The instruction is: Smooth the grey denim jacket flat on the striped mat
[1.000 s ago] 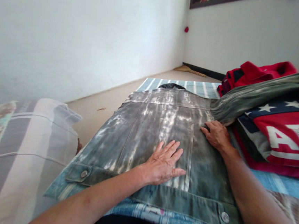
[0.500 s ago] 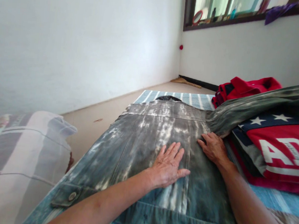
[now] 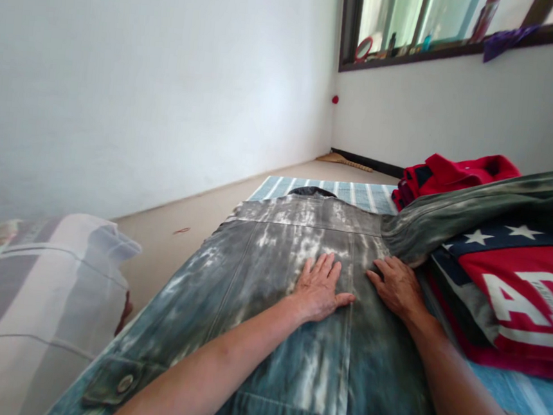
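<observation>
A bleached grey-green denim jacket (image 3: 262, 258) lies back-up and flat on a blue striped mat (image 3: 355, 194). My left hand (image 3: 320, 289) rests palm-down on the middle of its back, fingers stretched out. My right hand (image 3: 395, 286) lies flat on the jacket near its right armhole, fingers slightly curved. The jacket's right sleeve (image 3: 490, 203) runs off to the right over a folded pile of clothes.
A folded red, white and blue garment with stars (image 3: 522, 280) lies at the right, a red garment (image 3: 453, 174) behind it. A striped pillow (image 3: 36, 303) sits at the left. White walls close the left and far sides, with a window (image 3: 419, 20) above.
My left hand has slid forward up the jacket's back toward the collar. My right hand has stayed by the armhole. The view has tilted upward, bringing the window into sight.
</observation>
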Available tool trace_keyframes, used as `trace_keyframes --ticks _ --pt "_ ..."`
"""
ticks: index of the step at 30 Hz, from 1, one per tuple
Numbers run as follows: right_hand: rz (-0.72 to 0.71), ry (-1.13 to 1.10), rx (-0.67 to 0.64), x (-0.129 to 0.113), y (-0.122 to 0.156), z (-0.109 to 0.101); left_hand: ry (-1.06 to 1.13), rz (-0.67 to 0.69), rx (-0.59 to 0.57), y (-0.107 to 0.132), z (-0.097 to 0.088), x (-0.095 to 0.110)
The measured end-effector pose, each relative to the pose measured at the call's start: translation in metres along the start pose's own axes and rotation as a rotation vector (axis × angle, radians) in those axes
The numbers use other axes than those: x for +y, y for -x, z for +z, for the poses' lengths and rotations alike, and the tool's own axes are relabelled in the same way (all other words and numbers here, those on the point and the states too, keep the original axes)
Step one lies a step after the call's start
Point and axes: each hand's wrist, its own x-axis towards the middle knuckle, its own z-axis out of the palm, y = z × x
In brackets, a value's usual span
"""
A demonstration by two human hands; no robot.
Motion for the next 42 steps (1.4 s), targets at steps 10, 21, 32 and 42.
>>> trace_keyframes --ticks 10,21,32,42 --pt "0.017 -0.002 0.022 -0.004 -0.001 0.000 -0.001 -0.017 0.051 -0.034 0.001 -0.005" --pt "0.018 0.005 0.007 -0.006 -0.002 -0.002 0.028 -0.090 0.041 -0.070 -0.003 -0.002" --pt "0.028 -0.039 -0.003 -0.006 -0.003 -0.005 -0.008 -0.131 0.110 -0.110 -0.007 -0.006" --pt "0.077 0.010 0.116 -0.010 -0.001 -0.010 -0.003 -0.146 0.035 -0.121 -0.009 -0.008"
